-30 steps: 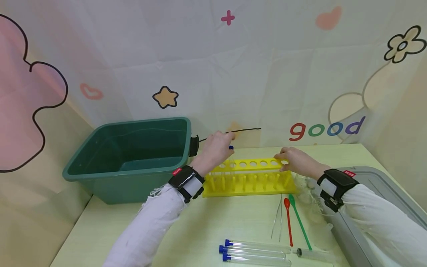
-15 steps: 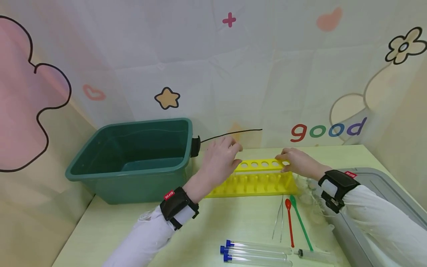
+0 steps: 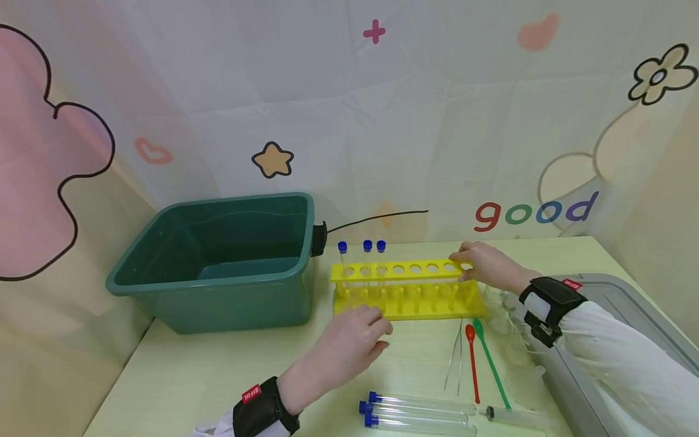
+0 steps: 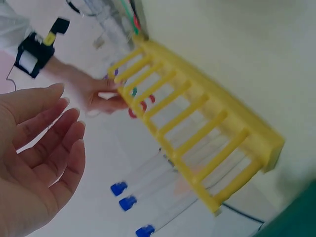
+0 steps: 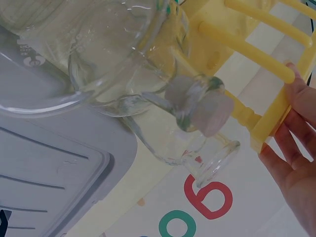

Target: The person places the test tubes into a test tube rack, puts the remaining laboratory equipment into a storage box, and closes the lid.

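A yellow test tube rack [image 3: 420,312] stands at the back of the table. Three blue-capped test tubes [image 3: 368,245] stand in holes at its left end. My right hand [image 3: 494,267] grips the rack's right end, thumb and fingers around the top bar, as the right wrist view shows [image 5: 296,143]. In front of the rack, my left hand [image 3: 349,343] hovers with relaxed fingers and holds nothing; the left wrist view shows its palm side [image 4: 39,158]. Several more blue-capped test tubes [image 3: 420,413] lie side by side near the table's front.
A green tub [image 3: 218,306] stands left of the rack. Tweezers [image 3: 454,358], a red spoon [image 3: 472,364], a green spoon [image 3: 491,364] and a syringe [image 3: 516,417] lie front right. Clear glassware [image 5: 123,74] stands beside a grey lid-like panel [image 3: 595,364] at right.
My left hand has let go of a test tube in the rack and come back toward the front, uncovering the three standing tubes. My right hand stays on the rack's end.
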